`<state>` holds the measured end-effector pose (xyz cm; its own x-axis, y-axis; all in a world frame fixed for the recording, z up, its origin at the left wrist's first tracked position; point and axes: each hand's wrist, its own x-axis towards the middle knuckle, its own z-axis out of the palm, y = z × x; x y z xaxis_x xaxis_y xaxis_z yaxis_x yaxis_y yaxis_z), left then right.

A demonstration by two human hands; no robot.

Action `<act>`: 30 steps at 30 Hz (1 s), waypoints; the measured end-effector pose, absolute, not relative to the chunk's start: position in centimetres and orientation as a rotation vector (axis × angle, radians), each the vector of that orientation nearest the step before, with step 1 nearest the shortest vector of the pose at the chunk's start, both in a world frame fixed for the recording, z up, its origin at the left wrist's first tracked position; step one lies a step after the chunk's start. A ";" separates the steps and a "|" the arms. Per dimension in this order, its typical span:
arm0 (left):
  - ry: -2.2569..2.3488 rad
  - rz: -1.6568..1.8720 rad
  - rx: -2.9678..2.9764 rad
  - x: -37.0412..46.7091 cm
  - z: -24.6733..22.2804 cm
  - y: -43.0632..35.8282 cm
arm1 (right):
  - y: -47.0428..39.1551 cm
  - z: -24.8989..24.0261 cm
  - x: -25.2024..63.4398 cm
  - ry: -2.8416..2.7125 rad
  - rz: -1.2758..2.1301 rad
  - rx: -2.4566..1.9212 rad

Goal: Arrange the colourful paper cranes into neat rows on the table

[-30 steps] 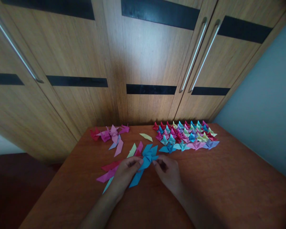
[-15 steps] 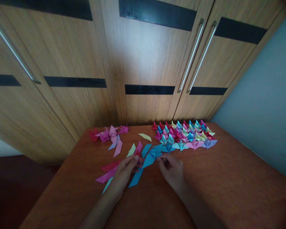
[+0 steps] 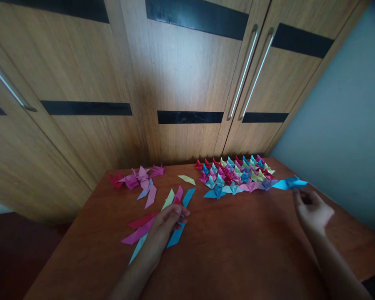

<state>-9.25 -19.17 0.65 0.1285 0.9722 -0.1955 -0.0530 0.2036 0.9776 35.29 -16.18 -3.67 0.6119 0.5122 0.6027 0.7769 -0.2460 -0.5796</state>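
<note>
My right hand (image 3: pixel 314 208) is at the right end of the rows of folded paper. Its fingertips pinch the lower edge of a blue origami piece (image 3: pixel 290 183) with a raised centre. Left of it stand several rows of small pointed origami pieces (image 3: pixel 228 177) in red, pink, yellow, purple and blue. My left hand (image 3: pixel 168 218) rests over a fan of flat folded paper strips, its fingers loosely bent and apart with nothing seen in them. Around it show a magenta strip (image 3: pixel 139 233), a red strip (image 3: pixel 142 220), a pale green strip (image 3: pixel 168 199) and a blue strip (image 3: pixel 176 236).
Pink and red origami shapes (image 3: pixel 137 179) lie at the back left of the brown table (image 3: pixel 231 250), beside a pink strip (image 3: pixel 150 196). A pale yellow strip (image 3: pixel 186 179) lies farther back. Behind the table stands a wooden wardrobe (image 3: pixel 187 75); a wall (image 3: pixel 337 125) borders the right.
My right hand has carried the blue origami piece from beside my left hand to the right end of the front row. My left hand has stayed over the strips. The view has shifted slightly.
</note>
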 end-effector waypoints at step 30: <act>1.136 0.995 1.027 -9.5 0.0 -18.8 | -10.4 -7.5 42.6 -1.305 -0.156 -2.427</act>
